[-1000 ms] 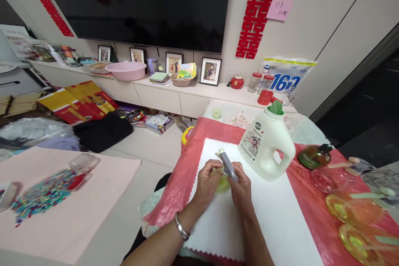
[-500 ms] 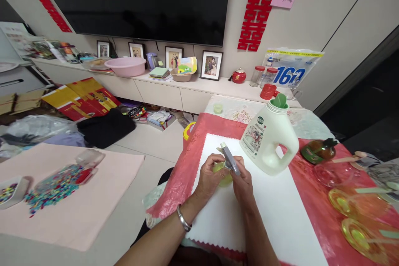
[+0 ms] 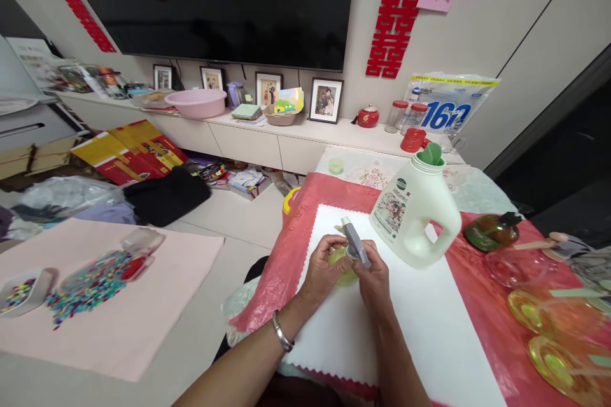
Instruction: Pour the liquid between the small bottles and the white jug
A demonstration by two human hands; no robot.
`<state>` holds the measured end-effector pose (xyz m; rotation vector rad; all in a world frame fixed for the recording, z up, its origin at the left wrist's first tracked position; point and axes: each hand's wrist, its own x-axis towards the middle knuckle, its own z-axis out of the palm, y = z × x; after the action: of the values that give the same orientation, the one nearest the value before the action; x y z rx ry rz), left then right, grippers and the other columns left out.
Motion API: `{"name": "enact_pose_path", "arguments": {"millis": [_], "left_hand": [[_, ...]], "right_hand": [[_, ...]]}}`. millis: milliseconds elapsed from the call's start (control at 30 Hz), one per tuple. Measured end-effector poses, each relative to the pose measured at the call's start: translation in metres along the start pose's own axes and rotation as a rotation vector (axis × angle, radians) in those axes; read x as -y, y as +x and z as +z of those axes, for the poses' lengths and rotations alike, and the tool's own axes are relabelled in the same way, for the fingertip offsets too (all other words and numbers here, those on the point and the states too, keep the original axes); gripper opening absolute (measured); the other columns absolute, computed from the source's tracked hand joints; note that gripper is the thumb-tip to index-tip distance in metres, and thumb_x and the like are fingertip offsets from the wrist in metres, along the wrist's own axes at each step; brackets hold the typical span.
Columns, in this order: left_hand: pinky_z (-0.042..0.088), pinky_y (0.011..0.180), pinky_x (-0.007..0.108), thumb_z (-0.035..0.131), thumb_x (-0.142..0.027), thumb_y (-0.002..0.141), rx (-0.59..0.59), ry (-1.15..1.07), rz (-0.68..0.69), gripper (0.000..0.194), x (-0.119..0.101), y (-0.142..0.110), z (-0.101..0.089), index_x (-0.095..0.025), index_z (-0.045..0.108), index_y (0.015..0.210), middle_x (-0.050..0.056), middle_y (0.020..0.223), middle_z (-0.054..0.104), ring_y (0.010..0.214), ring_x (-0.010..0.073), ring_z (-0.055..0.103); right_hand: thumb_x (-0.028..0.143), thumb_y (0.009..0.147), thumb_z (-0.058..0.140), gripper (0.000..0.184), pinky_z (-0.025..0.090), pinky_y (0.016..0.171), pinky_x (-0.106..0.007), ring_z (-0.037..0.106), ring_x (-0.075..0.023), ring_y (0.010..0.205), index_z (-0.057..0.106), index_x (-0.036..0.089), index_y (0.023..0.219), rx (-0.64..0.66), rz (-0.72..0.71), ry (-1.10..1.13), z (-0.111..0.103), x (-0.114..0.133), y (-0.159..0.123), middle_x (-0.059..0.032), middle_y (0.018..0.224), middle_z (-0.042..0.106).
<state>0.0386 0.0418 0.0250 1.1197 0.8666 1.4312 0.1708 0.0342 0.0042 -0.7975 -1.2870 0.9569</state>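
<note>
My left hand (image 3: 323, 272), with a silver bracelet at the wrist, is closed around a small yellow-green bottle (image 3: 344, 267) over the white mat (image 3: 420, 331). My right hand (image 3: 375, 273) is closed on a grey pump head (image 3: 356, 243) that sits at the bottle's top, its nozzle pointing away from me. Both hands meet at the bottle. A large white detergent jug (image 3: 414, 211) with a green cap stands just to the right of my hands.
A red cloth (image 3: 286, 254) covers the table under the mat. At the right are a brown bottle (image 3: 491, 232), a clear bowl (image 3: 518, 267) and yellow dishes (image 3: 558, 369). At the left, coloured beads (image 3: 90, 283) lie spilled on a pink sheet.
My hands and the bottle have stayed together in nearly the same place; the view has shifted a little.
</note>
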Motion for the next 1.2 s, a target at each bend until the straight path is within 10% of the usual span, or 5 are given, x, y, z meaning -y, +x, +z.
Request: {"name": "enact_pose_path", "arguments": {"millis": [500, 1200], "left_hand": [[0.046, 0.09, 0.033, 0.071, -0.047, 0.087, 0.038, 0.012, 0.041, 0.028, -0.001, -0.001, -0.001, -0.021, 0.068, 0.096, 0.004, 0.098, 0.065, 0.095, 0.0196, 0.059], [0.052, 0.087, 0.037, 0.082, -0.048, 0.073, -0.076, 0.083, 0.044, 0.032, 0.014, 0.006, -0.01, -0.022, 0.074, 0.091, 0.004, 0.094, 0.072, 0.093, 0.0232, 0.065]], "right_hand": [[0.037, 0.097, 0.069, 0.029, 0.051, 0.089, -0.035, 0.056, -0.0191, 0.101, 0.063, 0.014, 0.113, -0.003, -0.02, 0.033, 0.001, 0.0, 0.0, -0.006, 0.112, 0.056], [0.045, 0.1, 0.066, 0.034, 0.053, 0.089, -0.037, 0.058, -0.0191, 0.1, 0.064, 0.014, 0.113, -0.07, -0.023, -0.087, 0.009, 0.0, 0.002, -0.0071, 0.112, 0.059]]}}
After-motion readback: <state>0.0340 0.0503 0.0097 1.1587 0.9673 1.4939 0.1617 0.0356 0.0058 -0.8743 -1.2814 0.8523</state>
